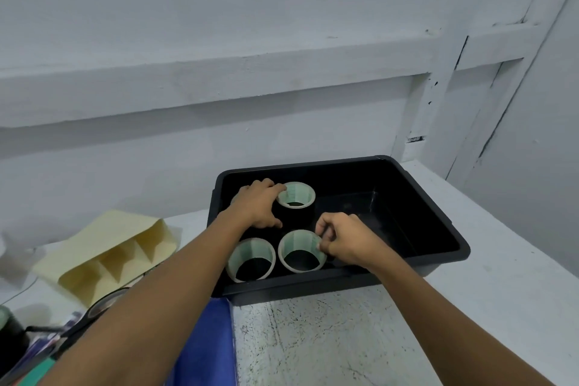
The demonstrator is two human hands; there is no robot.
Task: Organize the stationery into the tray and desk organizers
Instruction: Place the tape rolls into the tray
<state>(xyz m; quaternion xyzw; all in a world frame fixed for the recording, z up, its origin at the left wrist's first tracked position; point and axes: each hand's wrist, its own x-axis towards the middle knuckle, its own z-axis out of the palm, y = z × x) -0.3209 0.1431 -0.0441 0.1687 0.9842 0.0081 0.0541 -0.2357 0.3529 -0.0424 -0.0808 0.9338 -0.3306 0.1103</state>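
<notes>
Table (501,291): pale surface across the lower half of the frame, against a white wall.
Black tray (438,219): centre right of the frame, deep-walled; its right half looks bare.
Cream organizer (112,247): centre left, lying on its side with the compartments open toward the camera; apart from the tray.
Blue sheet (206,338): lower centre, just below the tray's near wall, partly under the left forearm.
Loose stationery (37,345): lower left corner, a dark jumble with another roll near it; items too blurred to name.
Tape rolls: three show their pale green cores in the tray's left half, upright — far roll (296,194), near left roll (250,259), near right roll (302,251). A fourth may sit under the left hand; I cannot tell.
Left hand (260,204): fingers spread and laid over the far left corner, fingertips touching the far roll's rim.
Right hand (344,240): fingers curled, thumb and forefinger pinching the near right roll's rim.
Step in hand: probably squaring the rolls into a tight block.
Next move: likely let go and reach to the lower left pile, which calls for clearing the tray's near wall.
In the way: the left forearm crosses over the blue sheet and the pile's edge.
</notes>
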